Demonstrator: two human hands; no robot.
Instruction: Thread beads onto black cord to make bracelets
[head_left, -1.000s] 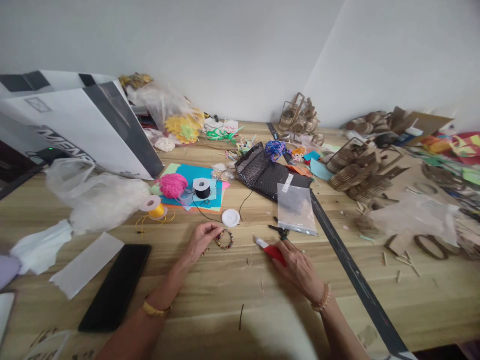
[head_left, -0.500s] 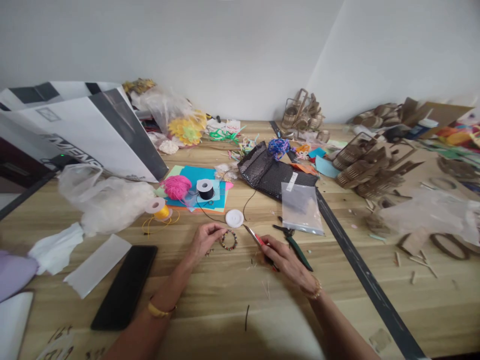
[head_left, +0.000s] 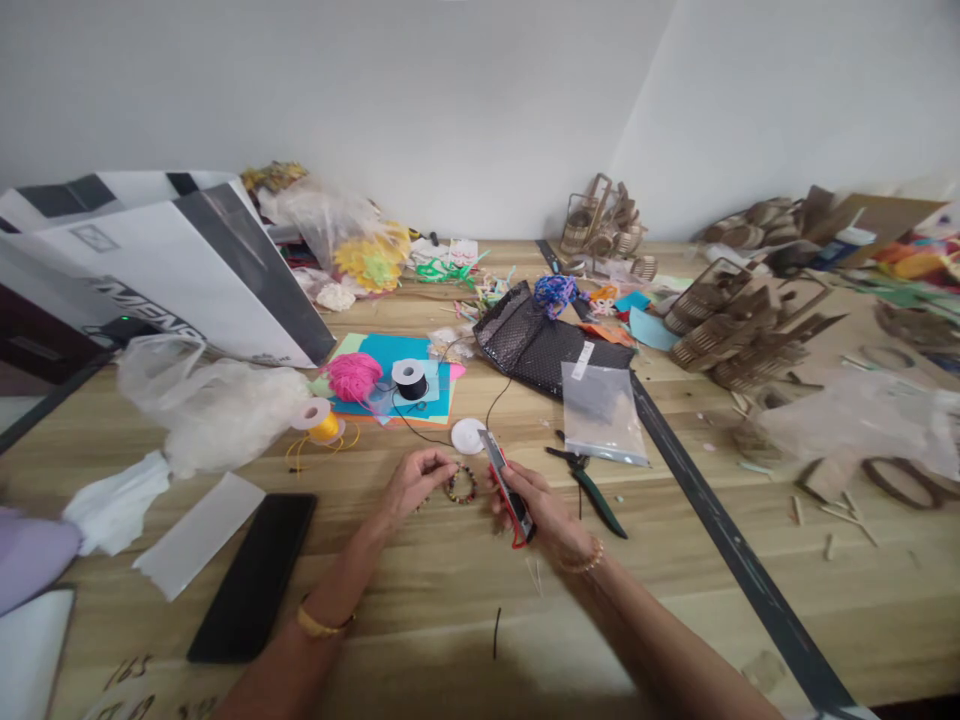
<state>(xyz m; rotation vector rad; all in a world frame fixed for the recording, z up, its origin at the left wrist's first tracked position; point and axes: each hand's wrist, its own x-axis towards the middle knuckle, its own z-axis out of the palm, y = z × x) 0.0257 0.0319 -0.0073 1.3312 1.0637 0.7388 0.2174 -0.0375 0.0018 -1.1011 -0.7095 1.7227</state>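
My left hand pinches the edge of a small beaded bracelet, a ring of multicoloured beads just above the wooden table or on it; I cannot tell which. In my right hand is a red and black utility knife, its blade pointing up and away toward a round white dish. The blade is apart from the bracelet. Green-handled pliers lie to the right of my right hand. Behind the dish, a spool of black cord stands on coloured paper.
A pink yarn ball and a yellow thread spool are at left, near a clear plastic bag. A black phone lies by my left forearm. Small wicker baskets and a black padded pouch stand farther back right.
My right hand has moved left and turned the knife more upright, with its blade by the dish. My left hand and the bracelet have shifted slightly right.
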